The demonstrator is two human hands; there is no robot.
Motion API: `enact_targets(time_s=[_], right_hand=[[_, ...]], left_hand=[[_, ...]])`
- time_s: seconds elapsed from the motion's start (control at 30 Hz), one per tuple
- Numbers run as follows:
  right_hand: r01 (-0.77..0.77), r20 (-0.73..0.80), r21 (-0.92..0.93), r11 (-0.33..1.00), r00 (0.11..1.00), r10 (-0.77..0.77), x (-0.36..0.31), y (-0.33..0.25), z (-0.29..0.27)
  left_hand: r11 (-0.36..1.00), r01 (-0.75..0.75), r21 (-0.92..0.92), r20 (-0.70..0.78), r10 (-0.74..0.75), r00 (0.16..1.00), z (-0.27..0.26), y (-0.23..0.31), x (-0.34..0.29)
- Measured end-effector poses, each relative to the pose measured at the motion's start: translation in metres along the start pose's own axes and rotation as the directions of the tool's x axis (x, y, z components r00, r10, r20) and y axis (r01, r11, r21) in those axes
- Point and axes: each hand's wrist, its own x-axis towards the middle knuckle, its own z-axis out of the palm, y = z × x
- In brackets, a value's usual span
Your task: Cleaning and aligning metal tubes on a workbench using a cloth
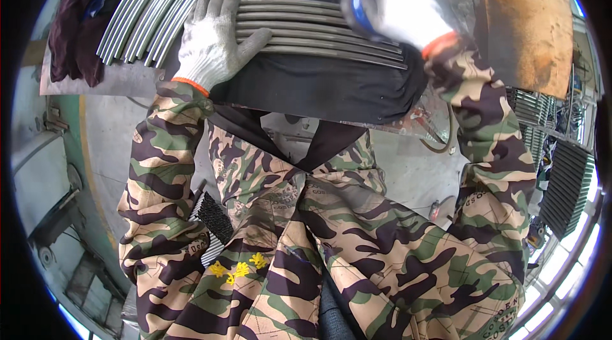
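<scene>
Two gloved hands are at work, both in white gloves with an orange cuff. The left hand (213, 40), toward eleven o'clock, lies flat across the left part of one row of metal rods (299, 25) at twelve o'clock; its four fingers point up nearly side by side, the thumb spread apart along the rods. I count about six rods in this row, though the glove covers part of them. The right hand (405, 8), at one o'clock, is blurred, its fingers curled around one blue-and-grey rounded tool (362, 11) over the row's right part; whether the tool touches the rods I cannot tell.

One black cloth (312, 88) lies beneath the row. Between ten and eleven o'clock lies a second group of rods (156, 11), roughly ten or more, overlapping too much to count exactly. One dark maroon cloth (78, 40) lies at ten o'clock, and one rust-brown board (529, 27) at two.
</scene>
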Motion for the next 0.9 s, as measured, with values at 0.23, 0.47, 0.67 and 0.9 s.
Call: enact_targets(time_s=[0.23, 0.47, 0.67, 0.9], right_hand=[[-0.032, 0.034, 0.074, 0.997, 0.999, 0.03, 0.006, -0.025, -0.016], [0.081, -0.023, 0.085, 0.993, 0.997, -0.079, -0.02, -0.026, -0.015], [-0.146, 0.077, 0.086, 0.986, 0.987, 0.14, 0.022, -0.013, -0.019], [0.051, -0.127, 0.053, 0.997, 0.991, -0.044, 0.012, -0.012, -0.003]], left_hand=[[1.0, 0.012, 0.023, -0.001, -0.012, 1.0, -0.015, 0.004, -0.005], [0.998, 0.027, -0.053, -0.097, -0.033, 0.995, -0.009, 0.014, 0.008], [0.999, 0.048, 0.005, -0.152, -0.047, 0.987, 0.001, 0.004, 0.004], [0.999, -0.031, 0.04, -0.222, 0.039, 0.974, 0.001, 0.008, 0.0]])
